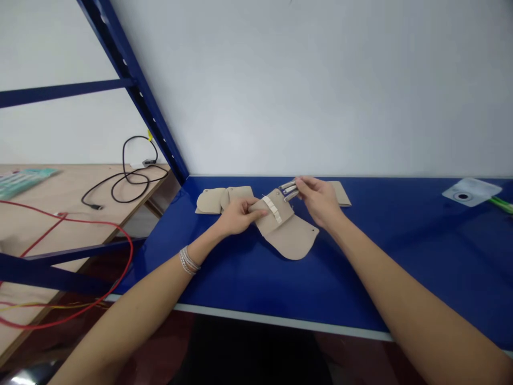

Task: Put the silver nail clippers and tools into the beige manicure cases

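An open beige pouch (290,235) with an elastic strap band (273,208) lies on the blue table (401,267). My left hand (236,215) grips the pouch at its left edge, fingers curled on it. My right hand (318,200) pinches small metal tools (287,191), held at the pouch's top end by the strap band.
More beige pouches (222,199) lie just left of my left hand, and another beige piece (342,193) behind my right hand. A clear bag with a round part (471,191) and a green item (500,203) sit far right. A wooden bench (72,198) with black and red cables stands left, past a blue frame post (136,88).
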`<state>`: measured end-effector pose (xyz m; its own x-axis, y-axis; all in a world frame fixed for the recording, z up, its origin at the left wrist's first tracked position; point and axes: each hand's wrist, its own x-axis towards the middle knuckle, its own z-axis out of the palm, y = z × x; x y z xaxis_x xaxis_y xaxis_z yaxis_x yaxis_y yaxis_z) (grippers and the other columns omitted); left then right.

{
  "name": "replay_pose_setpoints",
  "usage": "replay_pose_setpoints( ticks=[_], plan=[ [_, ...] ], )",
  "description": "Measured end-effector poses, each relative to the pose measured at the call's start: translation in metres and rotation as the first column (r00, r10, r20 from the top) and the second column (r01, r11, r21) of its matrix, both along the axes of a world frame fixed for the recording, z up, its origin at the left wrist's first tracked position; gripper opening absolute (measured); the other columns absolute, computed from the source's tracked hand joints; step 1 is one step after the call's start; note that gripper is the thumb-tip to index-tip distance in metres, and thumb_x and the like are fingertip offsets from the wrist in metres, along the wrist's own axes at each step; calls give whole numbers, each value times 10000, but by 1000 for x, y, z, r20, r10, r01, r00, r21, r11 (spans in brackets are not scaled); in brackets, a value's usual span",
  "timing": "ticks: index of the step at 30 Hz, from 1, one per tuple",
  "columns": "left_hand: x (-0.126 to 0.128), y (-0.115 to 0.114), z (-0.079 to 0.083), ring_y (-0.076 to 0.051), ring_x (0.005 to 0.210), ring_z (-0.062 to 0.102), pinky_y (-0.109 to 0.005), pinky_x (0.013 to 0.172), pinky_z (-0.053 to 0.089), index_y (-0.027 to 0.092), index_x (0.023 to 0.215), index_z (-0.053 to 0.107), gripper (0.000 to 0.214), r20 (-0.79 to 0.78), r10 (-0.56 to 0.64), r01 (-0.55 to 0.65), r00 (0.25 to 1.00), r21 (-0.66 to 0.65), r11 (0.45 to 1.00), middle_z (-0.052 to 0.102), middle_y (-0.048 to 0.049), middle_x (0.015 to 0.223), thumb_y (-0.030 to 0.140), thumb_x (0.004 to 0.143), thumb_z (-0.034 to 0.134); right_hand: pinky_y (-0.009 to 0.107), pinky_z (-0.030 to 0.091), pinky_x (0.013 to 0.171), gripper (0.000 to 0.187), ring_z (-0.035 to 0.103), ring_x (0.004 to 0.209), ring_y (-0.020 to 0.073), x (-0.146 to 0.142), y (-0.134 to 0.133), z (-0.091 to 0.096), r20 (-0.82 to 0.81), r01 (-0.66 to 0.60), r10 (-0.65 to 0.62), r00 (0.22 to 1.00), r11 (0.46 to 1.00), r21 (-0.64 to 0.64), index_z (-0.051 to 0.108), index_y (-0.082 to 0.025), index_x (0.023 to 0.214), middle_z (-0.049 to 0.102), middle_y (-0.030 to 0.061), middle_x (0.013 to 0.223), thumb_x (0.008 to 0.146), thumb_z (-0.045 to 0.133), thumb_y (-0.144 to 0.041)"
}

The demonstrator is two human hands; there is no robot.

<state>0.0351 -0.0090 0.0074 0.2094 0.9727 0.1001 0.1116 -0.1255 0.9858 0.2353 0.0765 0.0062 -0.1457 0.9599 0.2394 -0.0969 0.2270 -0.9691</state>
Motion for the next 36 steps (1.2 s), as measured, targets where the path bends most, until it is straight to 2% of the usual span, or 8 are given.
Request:
replay_pose_setpoints(
  ticks=[4,7,12,16,19,21,30,36],
  plan=[
    [-1,-2,4,-149,669,613,-234,619,456,136,870,700,238,225,105,-95,969,-55,994,676,-41,758,306,705,724,260,468,602,298,583,640,137,10,13,-8,98,169,-170,980,985,23,662,-144,823,663,37,738,720,674,-423],
    [-3,-3,11,-140,593,585,-239,575,438,130,779,686,164,395,155,-128,906,-95,987,659,-28,691,252,671,702,284,493,638,263,625,664,164,14,18,-17,257,189,-204,945,979,81,663,-137,837,690,68,755,759,642,-388],
    [-5,2,13,-124,550,535,-234,537,409,141,644,626,65,539,280,-214,795,-182,960,604,-12,609,195,652,592,320,516,683,272,663,710,198,19,26,-29,441,230,-265,857,964,132,682,-126,859,712,98,782,780,616,-377],
    [-6,5,9,-109,500,503,-219,477,385,143,633,583,97,553,373,-277,745,-252,927,542,0,563,230,676,574,353,507,732,267,666,751,228,21,26,-25,580,273,-320,749,947,169,683,-125,843,714,116,804,790,609,-376],
    [-6,6,7,-97,483,487,-211,458,384,134,655,576,104,543,419,-330,728,-258,908,526,7,565,237,663,584,381,494,767,241,660,780,255,21,23,-20,705,246,-356,614,934,259,684,-131,805,711,131,798,802,600,-357],
    [-6,7,7,-88,477,473,-203,454,381,137,654,565,101,544,432,-350,719,-254,902,522,14,566,235,655,585,390,488,789,249,660,816,268,20,22,-20,734,213,-374,567,927,308,685,-131,815,713,144,825,818,582,-358],
    [-3,6,5,-113,527,512,-224,490,407,138,681,587,121,523,493,-394,695,-296,870,553,9,594,251,645,609,390,492,820,288,665,871,271,17,19,-20,781,89,-328,532,938,334,686,-104,968,717,162,932,841,571,-335],
    [-2,6,5,-124,551,537,-231,518,425,135,689,598,140,511,516,-420,687,-299,857,582,2,621,261,636,623,390,490,848,286,650,918,274,14,14,-17,800,53,-340,495,931,362,686,-96,1017,708,160,974,820,590,-278]
  ],
)
